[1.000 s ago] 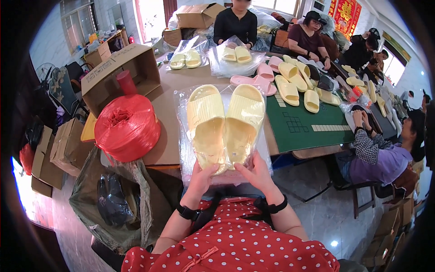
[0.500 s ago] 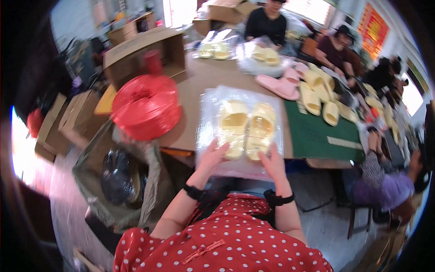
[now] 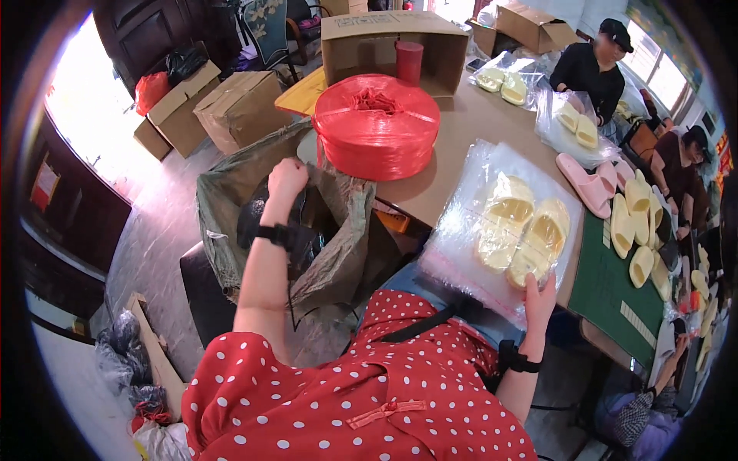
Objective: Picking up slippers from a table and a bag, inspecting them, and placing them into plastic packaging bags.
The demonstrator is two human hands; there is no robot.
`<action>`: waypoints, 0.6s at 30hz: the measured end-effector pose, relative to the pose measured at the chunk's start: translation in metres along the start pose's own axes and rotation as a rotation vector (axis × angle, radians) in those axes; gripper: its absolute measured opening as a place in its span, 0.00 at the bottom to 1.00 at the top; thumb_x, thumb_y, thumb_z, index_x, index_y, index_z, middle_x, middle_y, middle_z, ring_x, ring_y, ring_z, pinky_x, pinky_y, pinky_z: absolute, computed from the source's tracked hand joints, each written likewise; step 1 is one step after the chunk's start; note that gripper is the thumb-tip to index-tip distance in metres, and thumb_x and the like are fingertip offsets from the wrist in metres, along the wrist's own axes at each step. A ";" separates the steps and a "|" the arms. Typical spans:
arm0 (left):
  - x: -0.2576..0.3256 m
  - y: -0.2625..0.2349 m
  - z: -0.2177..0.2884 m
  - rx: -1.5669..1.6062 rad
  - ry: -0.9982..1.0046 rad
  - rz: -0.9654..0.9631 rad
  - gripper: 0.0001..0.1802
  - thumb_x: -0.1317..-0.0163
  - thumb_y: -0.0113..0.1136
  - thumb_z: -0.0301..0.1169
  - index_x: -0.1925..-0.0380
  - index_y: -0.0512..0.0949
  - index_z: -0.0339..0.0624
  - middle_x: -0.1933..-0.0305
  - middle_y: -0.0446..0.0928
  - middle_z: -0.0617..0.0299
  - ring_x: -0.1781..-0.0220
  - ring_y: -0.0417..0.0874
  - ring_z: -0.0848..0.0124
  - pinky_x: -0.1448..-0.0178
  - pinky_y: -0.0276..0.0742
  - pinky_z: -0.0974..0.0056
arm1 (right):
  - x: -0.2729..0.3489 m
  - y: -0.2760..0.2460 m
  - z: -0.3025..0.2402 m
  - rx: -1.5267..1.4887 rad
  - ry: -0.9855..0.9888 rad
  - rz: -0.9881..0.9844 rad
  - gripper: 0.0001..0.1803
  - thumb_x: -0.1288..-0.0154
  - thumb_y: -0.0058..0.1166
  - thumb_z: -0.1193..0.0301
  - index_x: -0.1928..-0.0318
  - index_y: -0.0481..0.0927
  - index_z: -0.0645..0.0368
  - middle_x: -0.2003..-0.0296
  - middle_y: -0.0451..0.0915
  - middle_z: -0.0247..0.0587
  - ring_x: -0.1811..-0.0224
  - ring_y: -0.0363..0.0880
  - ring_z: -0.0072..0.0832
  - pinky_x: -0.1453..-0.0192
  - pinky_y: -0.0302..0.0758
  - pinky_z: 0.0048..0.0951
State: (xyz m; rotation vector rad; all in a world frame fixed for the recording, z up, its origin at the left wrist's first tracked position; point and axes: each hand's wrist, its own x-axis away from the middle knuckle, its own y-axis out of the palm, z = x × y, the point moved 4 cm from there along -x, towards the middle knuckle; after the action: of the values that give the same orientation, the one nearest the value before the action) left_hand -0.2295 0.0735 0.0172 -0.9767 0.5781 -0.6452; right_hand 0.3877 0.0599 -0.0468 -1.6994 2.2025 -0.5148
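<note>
My left hand (image 3: 288, 178) is raised over the mouth of an olive fabric sack (image 3: 211, 219), its fingers curled closed. What it grips, if anything, is hidden. Inside the sack, dark plastic-wrapped items (image 3: 306, 242) show below my wrist. My right hand (image 3: 540, 298) grips the lower right edge of a clear plastic bag holding a pair of pale yellow slippers (image 3: 511, 223), near the slipper ends. That bagged pair lies tilted on a stack of clear plastic bags (image 3: 453, 238) at the table's near edge.
A big red roll of plastic twine (image 3: 377, 131) sits at the table's left, before an open cardboard box (image 3: 346, 54) and a red cylinder (image 3: 409, 63). Pink slippers (image 3: 586, 184) and loose yellow slippers (image 3: 624, 223) lie around a green mat (image 3: 607, 296). Co-workers (image 3: 592, 73) sit beyond.
My left hand has left the bagged slippers and swung left over the sack. My right hand stays at the bag. The view has turned left.
</note>
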 end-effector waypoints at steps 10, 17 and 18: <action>0.046 0.262 -0.073 1.161 -0.439 -1.228 0.23 0.31 0.58 0.39 0.42 0.77 0.37 0.43 0.82 0.54 0.41 0.81 0.63 0.35 0.75 0.59 | 0.004 0.004 -0.006 -0.025 0.001 0.030 0.35 0.34 0.59 0.67 0.30 0.65 0.67 0.52 0.82 0.48 0.64 0.79 0.26 0.65 0.76 0.27; 0.072 0.211 0.042 1.636 -0.693 -0.653 0.19 0.28 0.51 0.35 0.43 0.77 0.37 0.43 0.81 0.53 0.40 0.80 0.57 0.33 0.74 0.55 | 0.007 -0.003 0.003 -0.065 0.020 0.058 0.33 0.33 0.58 0.70 0.31 0.65 0.67 0.57 0.81 0.42 0.73 0.73 0.18 0.74 0.71 0.21; 0.074 0.195 0.047 1.695 -0.728 -0.553 0.19 0.28 0.50 0.34 0.43 0.77 0.37 0.43 0.81 0.53 0.40 0.80 0.56 0.33 0.74 0.55 | 0.007 -0.004 0.004 -0.080 0.026 0.076 0.32 0.33 0.58 0.70 0.31 0.66 0.67 0.57 0.80 0.41 0.73 0.73 0.18 0.74 0.70 0.21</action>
State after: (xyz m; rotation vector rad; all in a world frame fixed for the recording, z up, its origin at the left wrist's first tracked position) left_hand -0.1013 0.1255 -0.1456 0.3391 -0.8958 -0.8855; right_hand 0.3906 0.0515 -0.0484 -1.6490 2.3250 -0.4375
